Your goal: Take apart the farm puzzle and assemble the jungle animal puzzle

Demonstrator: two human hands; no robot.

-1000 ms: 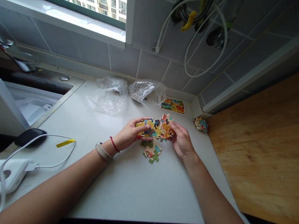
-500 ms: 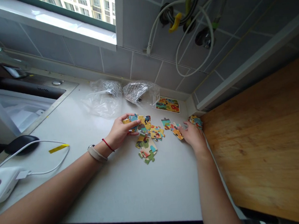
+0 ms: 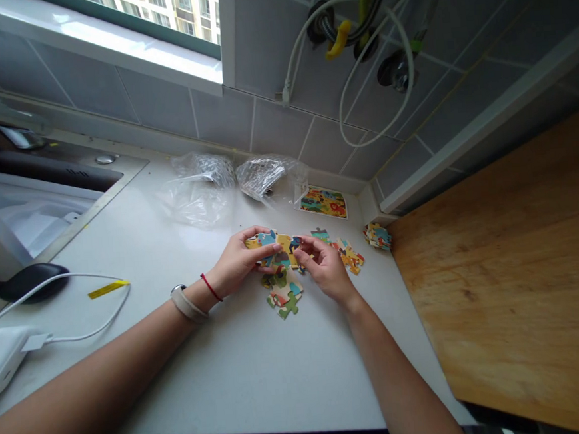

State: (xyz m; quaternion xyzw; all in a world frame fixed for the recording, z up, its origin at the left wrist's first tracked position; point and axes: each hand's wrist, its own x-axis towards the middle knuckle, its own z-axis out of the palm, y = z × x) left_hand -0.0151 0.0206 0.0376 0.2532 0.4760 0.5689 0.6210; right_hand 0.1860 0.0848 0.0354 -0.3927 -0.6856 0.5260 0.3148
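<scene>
My left hand (image 3: pixel 242 257) grips some joined jigsaw puzzle pieces (image 3: pixel 281 243) just above the counter, thumb on top. At the right end of these pieces my right hand (image 3: pixel 323 264) pinches a piece with dark blue on it between thumb and fingers. Below the hands lie green and cream puzzle pieces (image 3: pixel 286 294) on the white counter, partly overlapping. Beyond my right hand are more loose pieces (image 3: pixel 350 256), partly hidden by the fingers. A small pile of puzzle pieces (image 3: pixel 378 236) sits at the counter's right edge.
Behind the pieces lie a colourful picture card (image 3: pixel 323 202) and crumpled clear plastic bags (image 3: pixel 271 177). A wooden board (image 3: pixel 515 279) borders the counter on the right. To the left are a sink (image 3: pixel 130 168), a black mouse-shaped object (image 3: pixel 34 282) and a white device with a cable (image 3: pixel 5 360).
My right hand has moved left from the loose pieces by the right-hand pile to the pieces in my left hand. Its fingers now pinch their right end.
</scene>
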